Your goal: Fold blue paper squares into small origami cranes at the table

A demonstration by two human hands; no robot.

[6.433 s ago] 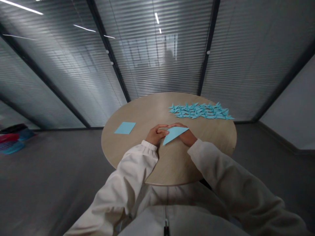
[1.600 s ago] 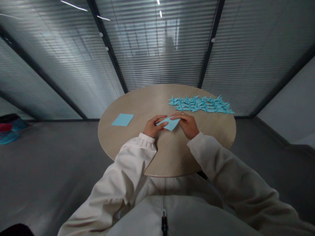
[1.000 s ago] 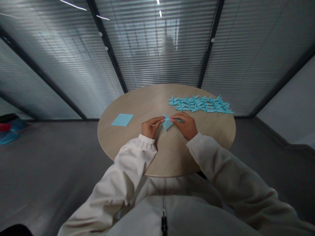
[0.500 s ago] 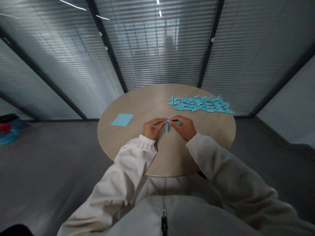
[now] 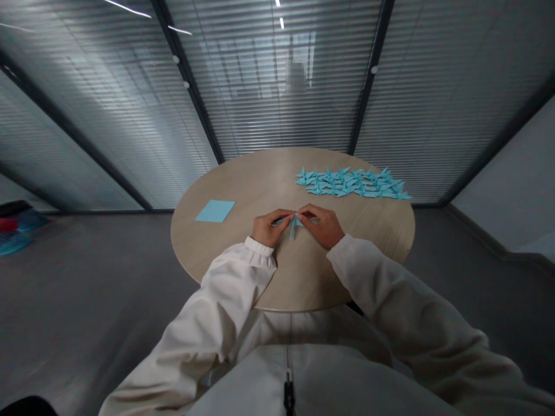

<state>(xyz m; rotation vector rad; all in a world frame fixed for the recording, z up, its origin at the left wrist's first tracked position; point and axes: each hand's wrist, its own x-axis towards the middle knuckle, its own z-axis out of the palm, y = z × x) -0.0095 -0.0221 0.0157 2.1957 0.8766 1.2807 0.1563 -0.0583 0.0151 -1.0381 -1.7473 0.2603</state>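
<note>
Between my hands, over the middle of the round table, is a small folded blue origami paper (image 5: 292, 229), with a narrow strip pointing down toward me. My left hand (image 5: 267, 228) pinches it from the left between thumb and fingers. From the right, my right hand (image 5: 324, 225) pinches the same piece, its fingertips almost touching those of the left. Fingers cover most of the fold, so its full shape is hidden. Several finished blue paper cranes (image 5: 353, 182) lie in close rows beyond my right hand. A flat blue paper square (image 5: 215, 211) lies to the left of my left hand.
The round wooden table (image 5: 243, 173) has its near edge against my body. Behind it stands a glass wall with blinds (image 5: 281, 121). A blue and red basket-like object (image 5: 19, 228), blurred, is on the floor at far left.
My fingertips have shifted slightly on the folded paper and drawn closer together. The paper has turned a little, its lower strip now looking thinner and tilted left. The cranes and square stay put.
</note>
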